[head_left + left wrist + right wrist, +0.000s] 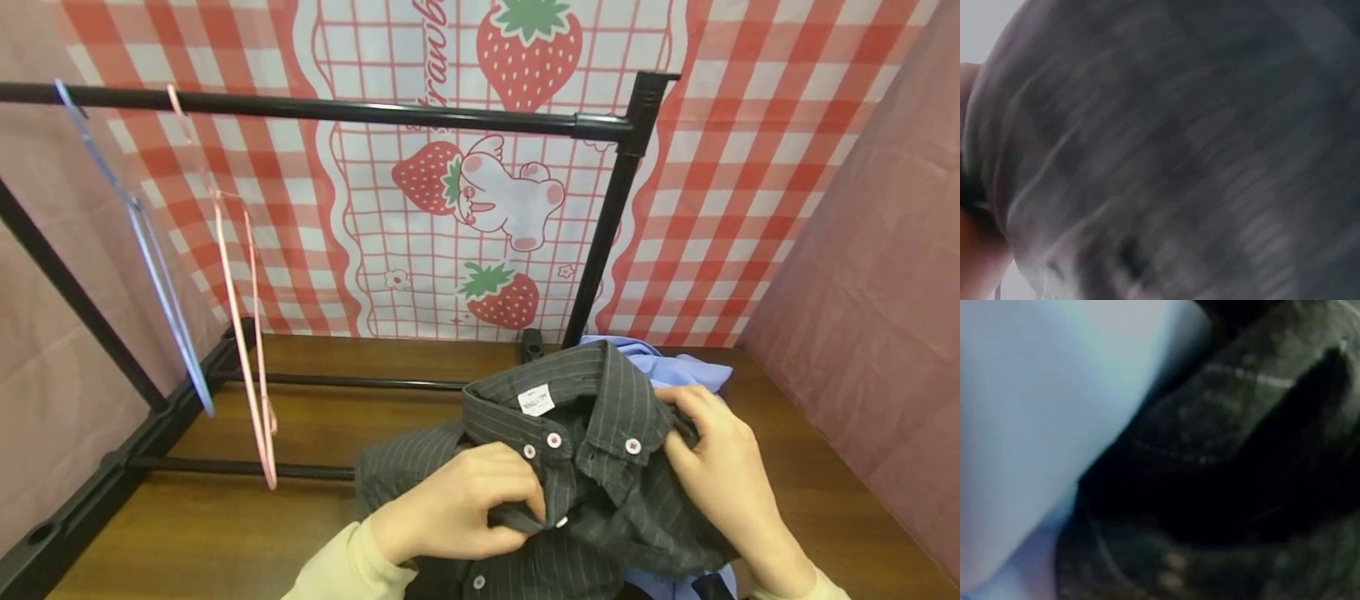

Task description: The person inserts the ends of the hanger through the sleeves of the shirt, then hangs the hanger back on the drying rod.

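Observation:
A dark grey pinstriped shirt (555,550) with white buttons and a white neck label (536,400) is bunched up at the front of the head view, its collar raised. My left hand (468,504) pinches the front edge of the shirt just below the collar, between thumb and fingers. On the other side, my right hand (716,467) grips the cloth beside the collar, the fingertips partly hidden by fabric. Blurred dark cloth (1166,144) fills most of the left wrist view. Close dark folds (1222,412) show in the right wrist view beside a pale, blurred surface.
Blue cloth (686,369) lies behind and under the shirt on the wooden table (847,500). A black rack's top rail (375,111) crosses the back. From it, at the left, hang a blue hanger (161,271) and a pink hanger (236,308).

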